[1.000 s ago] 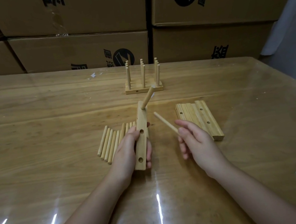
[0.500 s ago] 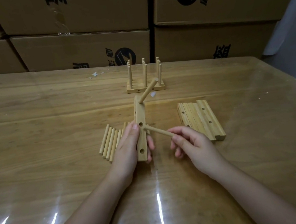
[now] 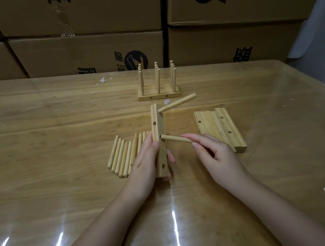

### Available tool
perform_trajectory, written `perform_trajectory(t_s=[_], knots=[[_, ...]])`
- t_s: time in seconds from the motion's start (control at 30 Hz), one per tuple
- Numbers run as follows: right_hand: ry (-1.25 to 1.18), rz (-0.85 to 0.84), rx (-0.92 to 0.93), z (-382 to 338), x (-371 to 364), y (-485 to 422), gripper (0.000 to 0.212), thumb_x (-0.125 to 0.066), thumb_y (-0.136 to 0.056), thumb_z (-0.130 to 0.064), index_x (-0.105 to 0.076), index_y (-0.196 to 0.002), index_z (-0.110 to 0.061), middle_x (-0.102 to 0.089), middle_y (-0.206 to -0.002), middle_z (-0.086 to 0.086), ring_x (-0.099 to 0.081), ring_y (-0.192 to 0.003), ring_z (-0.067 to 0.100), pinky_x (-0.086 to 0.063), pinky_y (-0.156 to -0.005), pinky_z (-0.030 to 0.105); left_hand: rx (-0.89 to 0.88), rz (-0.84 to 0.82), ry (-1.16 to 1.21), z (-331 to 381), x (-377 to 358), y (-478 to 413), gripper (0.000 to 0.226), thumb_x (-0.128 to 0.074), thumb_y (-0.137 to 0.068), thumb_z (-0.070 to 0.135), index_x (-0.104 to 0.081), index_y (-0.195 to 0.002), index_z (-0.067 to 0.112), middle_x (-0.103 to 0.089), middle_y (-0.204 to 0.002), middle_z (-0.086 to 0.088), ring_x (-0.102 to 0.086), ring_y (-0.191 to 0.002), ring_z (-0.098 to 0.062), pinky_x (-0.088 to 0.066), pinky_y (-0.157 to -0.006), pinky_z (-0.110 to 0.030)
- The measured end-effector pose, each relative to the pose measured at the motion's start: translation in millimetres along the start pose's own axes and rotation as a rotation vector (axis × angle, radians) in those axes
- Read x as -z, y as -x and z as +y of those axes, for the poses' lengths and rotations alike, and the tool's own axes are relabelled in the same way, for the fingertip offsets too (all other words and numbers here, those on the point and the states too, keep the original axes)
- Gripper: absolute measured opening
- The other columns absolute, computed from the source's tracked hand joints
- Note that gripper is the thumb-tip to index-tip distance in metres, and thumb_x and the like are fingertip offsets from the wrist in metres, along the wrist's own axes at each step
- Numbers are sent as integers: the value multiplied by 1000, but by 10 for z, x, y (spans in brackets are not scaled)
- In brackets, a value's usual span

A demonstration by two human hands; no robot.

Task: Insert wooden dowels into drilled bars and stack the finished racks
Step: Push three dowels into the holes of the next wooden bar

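My left hand [image 3: 145, 162] grips a drilled wooden bar [image 3: 158, 135] held on edge over the table. One dowel [image 3: 177, 105] sticks out of the bar's far hole, pointing right. My right hand [image 3: 213, 153] pinches a second dowel [image 3: 176, 139] whose tip sits in the bar's middle hole. The near hole is open. Loose dowels [image 3: 124, 156] lie in a row left of the bar, partly behind my left hand. Several bare drilled bars [image 3: 219, 128] lie side by side at the right. Finished racks [image 3: 158, 89] with upright dowels stand further back.
Stacked cardboard boxes [image 3: 89, 50] line the table's far edge. The wooden table [image 3: 38, 135] has a glossy clear cover with light glare near me. A small white scrap [image 3: 104, 80] lies at the back.
My right hand brought its dowel leftward to the bar and set the tip into the middle hole. My left hand turned the bar so the far dowel leans further right.
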State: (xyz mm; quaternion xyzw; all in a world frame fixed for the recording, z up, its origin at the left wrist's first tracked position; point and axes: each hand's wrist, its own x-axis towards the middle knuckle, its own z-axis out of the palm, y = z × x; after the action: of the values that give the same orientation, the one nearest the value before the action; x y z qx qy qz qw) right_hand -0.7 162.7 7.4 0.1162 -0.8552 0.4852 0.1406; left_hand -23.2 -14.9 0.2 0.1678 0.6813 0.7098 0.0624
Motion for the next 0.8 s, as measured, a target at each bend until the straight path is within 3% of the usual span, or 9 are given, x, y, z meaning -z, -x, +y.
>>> perform_trajectory(t_s=[0.1, 0.2, 0.4, 0.67, 0.8], knots=[[55, 50, 34, 8, 28, -7, 34, -49, -94, -10, -60, -117, -33, -53, -79, -3, -50, -68, 11, -41, -60, 25, 17, -33, -17, 18, 2, 14, 36, -30, -100, 25, -43, -133, 23, -63, -73, -2, -56, -51, -14, -46, -52, -22], [89, 73, 35, 16, 66, -26, 28, -50, -94, -16, -62, -117, -26, -51, -80, -4, -50, -70, 9, -41, -60, 19, 4, -83, -18, 34, -21, 42, 40, -37, -100, 30, -36, -140, 28, -63, -76, -1, -59, -57, -15, -48, -55, -22], [95, 109, 44, -4, 84, -43, 24, -50, -95, -16, -65, -112, -23, -55, -84, -2, -52, -73, 9, -41, -63, 17, 11, -146, -52, 57, -33, 59, 36, -38, -94, 36, -48, -124, 18, -68, -96, -3, -60, -71, -18, -50, -57, -29], [167, 139, 84, -16, 117, -45, 24, -51, -93, -12, -68, -108, -20, -48, -78, -3, -48, -70, 10, -38, -60, 16, 43, -160, -70, 6, -23, 40, 35, -42, -91, 37, -51, -121, 22, -70, -89, 0, -65, -76, -14, -53, -59, -28], [234, 171, 142, -22, 161, -51, 24, -53, -92, -8, -69, -106, -18, -47, -77, -1, -47, -68, 11, -40, -58, 21, 27, -165, -121, -11, -18, 32, 33, -44, -91, 39, -51, -122, 29, -71, -91, 0, -67, -78, -17, -54, -60, -27]])
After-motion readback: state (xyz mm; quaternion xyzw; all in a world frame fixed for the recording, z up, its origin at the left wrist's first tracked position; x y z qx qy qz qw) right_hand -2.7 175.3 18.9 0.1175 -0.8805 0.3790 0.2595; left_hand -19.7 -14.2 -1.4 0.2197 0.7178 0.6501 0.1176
